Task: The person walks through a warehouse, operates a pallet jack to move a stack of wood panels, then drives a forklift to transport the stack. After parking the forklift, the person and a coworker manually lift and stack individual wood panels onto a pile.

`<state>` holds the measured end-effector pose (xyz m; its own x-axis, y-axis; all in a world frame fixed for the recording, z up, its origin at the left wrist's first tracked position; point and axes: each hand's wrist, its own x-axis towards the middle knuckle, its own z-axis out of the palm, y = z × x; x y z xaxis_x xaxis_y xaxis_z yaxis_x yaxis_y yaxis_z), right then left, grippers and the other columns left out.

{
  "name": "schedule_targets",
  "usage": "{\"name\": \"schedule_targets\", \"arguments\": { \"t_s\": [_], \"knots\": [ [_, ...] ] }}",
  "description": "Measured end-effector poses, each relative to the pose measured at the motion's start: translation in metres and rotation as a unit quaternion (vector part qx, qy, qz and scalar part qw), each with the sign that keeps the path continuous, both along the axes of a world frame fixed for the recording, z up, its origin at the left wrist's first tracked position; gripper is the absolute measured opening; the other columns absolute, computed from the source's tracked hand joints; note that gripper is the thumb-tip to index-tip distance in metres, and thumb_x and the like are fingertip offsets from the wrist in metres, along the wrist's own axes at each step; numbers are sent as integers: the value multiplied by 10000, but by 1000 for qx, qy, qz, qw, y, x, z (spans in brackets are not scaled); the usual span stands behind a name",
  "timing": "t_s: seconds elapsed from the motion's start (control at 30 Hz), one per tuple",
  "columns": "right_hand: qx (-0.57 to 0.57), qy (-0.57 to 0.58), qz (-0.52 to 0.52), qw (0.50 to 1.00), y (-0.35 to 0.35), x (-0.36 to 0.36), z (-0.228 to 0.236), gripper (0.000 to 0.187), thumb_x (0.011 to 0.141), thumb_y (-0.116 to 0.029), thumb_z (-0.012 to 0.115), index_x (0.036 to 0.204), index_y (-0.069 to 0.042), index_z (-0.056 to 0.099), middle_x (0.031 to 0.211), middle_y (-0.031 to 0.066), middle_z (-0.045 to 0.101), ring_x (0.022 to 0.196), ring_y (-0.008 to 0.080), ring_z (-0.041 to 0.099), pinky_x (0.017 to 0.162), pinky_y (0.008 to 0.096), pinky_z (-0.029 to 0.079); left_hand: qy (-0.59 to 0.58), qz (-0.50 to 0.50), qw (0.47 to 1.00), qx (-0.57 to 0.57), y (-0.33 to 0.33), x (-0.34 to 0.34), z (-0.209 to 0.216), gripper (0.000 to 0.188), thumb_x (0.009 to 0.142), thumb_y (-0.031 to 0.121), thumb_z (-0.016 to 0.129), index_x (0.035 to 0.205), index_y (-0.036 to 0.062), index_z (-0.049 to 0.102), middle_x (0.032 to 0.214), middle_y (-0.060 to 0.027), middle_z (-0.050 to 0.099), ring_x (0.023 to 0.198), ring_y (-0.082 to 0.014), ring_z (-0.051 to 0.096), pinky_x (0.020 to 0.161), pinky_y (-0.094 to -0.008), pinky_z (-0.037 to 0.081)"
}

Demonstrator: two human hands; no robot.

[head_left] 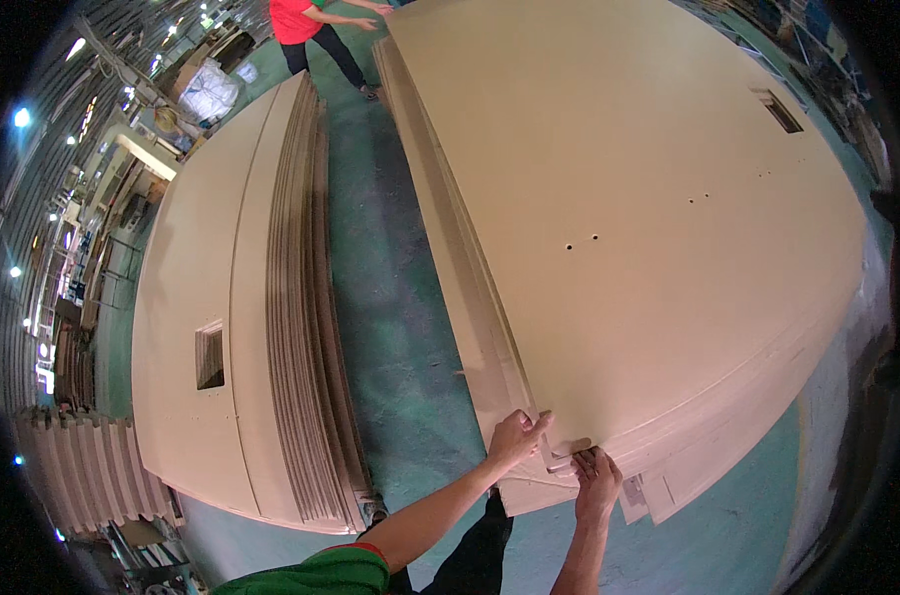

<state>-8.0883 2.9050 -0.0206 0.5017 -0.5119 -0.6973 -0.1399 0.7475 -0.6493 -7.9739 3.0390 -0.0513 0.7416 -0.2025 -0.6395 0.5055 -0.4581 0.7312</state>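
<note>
A large tan board (pixel 668 198) lies flat on top of a stack at the right, pierced by several small holes and a rectangular cutout (pixel 782 112). My left hand (pixel 516 437) is closed at the board's left edge, close to its near corner. Around the corner on the near edge, my right hand (pixel 597 479) grips the same board, fingers curled over the rim. What lies under the fingers of both hands is partly hidden. Beneath the top board, edges of further boards (pixel 658 493) stick out unevenly.
Left of a green floor aisle (pixel 390 297) stands another stack of tan boards (pixel 187 248), with a rectangular opening in its top. A co-worker in a red shirt (pixel 293 20) reaches toward the far corner of the right-hand stack. Ribbed brown pieces (pixel 88 471) sit at the lower left.
</note>
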Motion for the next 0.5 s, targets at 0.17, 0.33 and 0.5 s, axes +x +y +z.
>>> {"name": "schedule_targets", "arguments": {
  "t_s": [0.17,0.33,0.5],
  "knots": [
    [-18,9,-3,1000,7,0,-7,344,926,-178,541,1121,104,522,950,178,635,822,248,657,703,308,543,12,41,999,-24,5,-7,-7,588,806,534,680,805,-33,525,627,-83,572,506,-120,583,445,-267,481],
    [-42,25,-6,999,16,1,-7,293,934,-174,531,1090,73,542,904,135,638,770,208,637,659,298,508,27,51,996,-72,16,-8,-18,606,774,525,720,838,-45,523,675,-90,564,532,-127,587,448,-267,502],
    [-42,29,-10,999,16,-4,-13,320,928,-212,545,1109,52,543,900,110,635,759,193,619,649,295,481,7,-9,1000,-20,21,-9,-20,598,776,508,724,860,-53,532,677,-107,582,540,-147,605,450,-277,509]
  ]
}}
